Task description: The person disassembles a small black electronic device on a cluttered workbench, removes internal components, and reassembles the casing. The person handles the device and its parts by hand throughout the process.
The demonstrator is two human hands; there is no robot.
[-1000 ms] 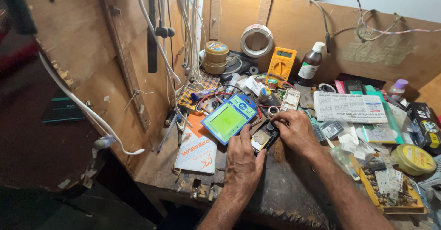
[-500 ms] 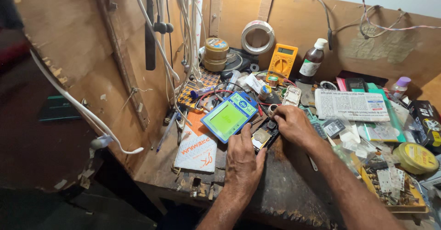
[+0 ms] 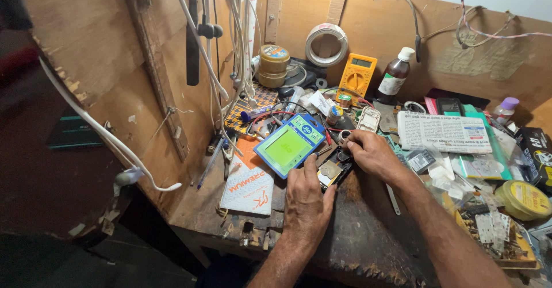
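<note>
Where both hands meet, a small opened phone (image 3: 332, 172) lies flat on the dark desk (image 3: 356, 236), just right of the blue tester (image 3: 291, 145) with its lit green screen. Left hand (image 3: 306, 199) rests palm down just below the phone, fingers curled onto its near edge, thumb against the tester's lower corner. Right hand (image 3: 372, 154) comes in from the right, fingertips pressed together at the phone's far end; whether they pinch a tool or part there cannot be told.

Relative to the tester:
- Just left, partly under it: orange booklet (image 3: 250, 180), lying flat.
- Left again: a pen (image 3: 210, 163) along the desk edge by the wooden side panel (image 3: 115, 81).
- Behind, tangled: red and black leads (image 3: 276, 115) over a patterned cloth (image 3: 260, 101).
- Further behind, against the back board: stacked tape tins (image 3: 273, 65), a white tape roll (image 3: 326, 45) hanging, a yellow multimeter (image 3: 357, 75), a brown bottle (image 3: 395, 76) with white cap.
- Right, past the right hand: folded newspaper (image 3: 444, 133) on green packets.
- Far right: round yellow tin (image 3: 524, 199), a tray of small metal parts (image 3: 489, 230).
- Above left: white cables (image 3: 238, 41) hanging down the panel.
</note>
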